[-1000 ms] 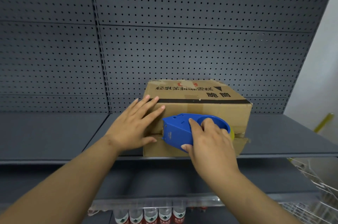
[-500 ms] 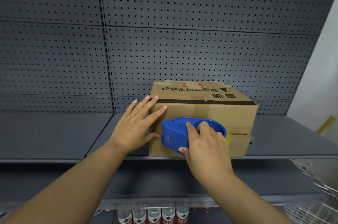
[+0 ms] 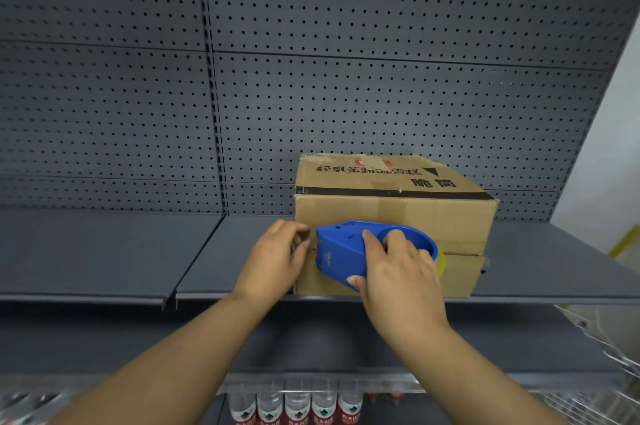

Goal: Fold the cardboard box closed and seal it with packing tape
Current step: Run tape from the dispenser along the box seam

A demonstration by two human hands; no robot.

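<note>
Blue plastic fills the right hand [image 3: 398,272]: its fingers curl over the top of a tape dispenser [image 3: 360,251] while the thumb hooks under the lower edge, a firm grip that presses the tool's nose against the front face of the cardboard box [image 3: 433,216]. A sliver of yellowish tape roll [image 3: 441,260] shows at the dispenser's right end, just beyond the knuckles. The left hand [image 3: 277,258] sits just left of the dispenser at the box's front left corner, fingers curled in towards the cardboard edge with the fingertips bunched as if pinching something small there; whether tape is actually caught between them cannot be told. The box stands on a dark grey metal shelf [image 3: 104,251], close to its front lip, with its flaps folded shut so that a horizontal seam runs across the front face at the height of the dispenser. Black printed characters and a red mark lie upside down on its top, and a black band edges the upper front. Behind it rises a grey perforated back panel [image 3: 311,60]. Beneath the shelf, a row of clear water bottles [image 3: 298,404] with red and white labels lines a lower shelf, and white wire baskets [image 3: 609,365] show at the right edge.
</note>
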